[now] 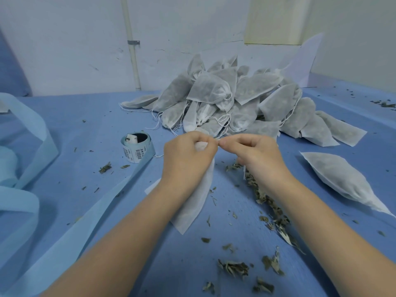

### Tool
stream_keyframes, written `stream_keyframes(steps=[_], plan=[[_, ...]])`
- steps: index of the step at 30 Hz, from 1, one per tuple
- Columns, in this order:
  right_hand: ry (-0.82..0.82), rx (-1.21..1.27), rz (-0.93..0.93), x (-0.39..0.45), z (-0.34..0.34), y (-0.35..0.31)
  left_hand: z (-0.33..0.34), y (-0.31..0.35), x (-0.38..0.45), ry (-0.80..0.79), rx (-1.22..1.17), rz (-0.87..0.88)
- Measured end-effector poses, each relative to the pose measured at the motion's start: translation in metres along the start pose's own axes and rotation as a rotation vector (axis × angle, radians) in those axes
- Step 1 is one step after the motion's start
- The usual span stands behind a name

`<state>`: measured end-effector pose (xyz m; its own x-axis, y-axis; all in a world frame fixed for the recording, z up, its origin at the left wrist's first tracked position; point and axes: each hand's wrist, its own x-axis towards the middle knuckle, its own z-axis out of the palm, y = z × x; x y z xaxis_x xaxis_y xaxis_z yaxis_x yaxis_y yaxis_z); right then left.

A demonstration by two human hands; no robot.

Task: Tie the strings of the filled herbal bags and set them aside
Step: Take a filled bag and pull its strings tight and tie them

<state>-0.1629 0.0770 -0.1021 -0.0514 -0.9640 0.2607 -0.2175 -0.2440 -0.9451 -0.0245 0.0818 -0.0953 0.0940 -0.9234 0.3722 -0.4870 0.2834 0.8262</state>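
White non-woven herbal bag (pixel 196 198), filled and drawn at the neck, lies at frame centre on the blue cloth-covered table (pixel 90 116), its gathered top raised and its body running down toward the lower centre of the frame.

Head view, the only one: we note the left hand (pixel 188 156) curled round the bag's neck, gripping it. The right hand (pixel 255 152) sits just beside it, thumb and forefinger pressed together at the bag's mouth; we take it to be pinching the thin white drawstring, though the string itself is too fine to make out between the fingertips.

Above centre we record a heap of grey-white filled herbal bags with loose white strings (pixel 231 97), reaching back toward the white wall (pixel 75 39). One further filled bag of the same fabric (pixel 340 179) lies apart at the right of the frame.

Left of the hands stands a small roll of pale blue backing with printed white labels (pixel 137 147). Broad light-blue fabric strips (pixel 32 133) loop across the left edge. Dried green-grey herb fragments (pixel 267 202) are scattered over the table, thickest under the right forearm and along the lower right.
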Motion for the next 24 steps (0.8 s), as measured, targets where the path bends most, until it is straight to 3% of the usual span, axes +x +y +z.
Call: stream_keyframes(steps=[5,10,15,17,21,24], plan=[[0.001,0.045,0.069,-0.002,0.001,-0.004,0.000,0.001,0.001,-0.017,-0.187,-0.131],[-0.135,0.391,0.185,0.001,0.003,-0.002,0.000,0.002,0.002,-0.065,-0.287,-0.211],[-0.254,0.656,0.370,0.000,0.005,-0.004,0.002,0.010,0.005,-0.147,-0.447,-0.418],[-0.237,0.716,0.409,0.000,0.005,-0.005,0.004,0.009,0.004,-0.112,-0.401,-0.320],[-0.176,0.735,0.418,0.001,0.006,-0.008,0.003,0.005,-0.004,0.083,-0.071,0.147],[-0.136,0.687,0.420,0.002,0.005,-0.007,0.004,0.004,-0.007,0.181,0.069,0.274]])
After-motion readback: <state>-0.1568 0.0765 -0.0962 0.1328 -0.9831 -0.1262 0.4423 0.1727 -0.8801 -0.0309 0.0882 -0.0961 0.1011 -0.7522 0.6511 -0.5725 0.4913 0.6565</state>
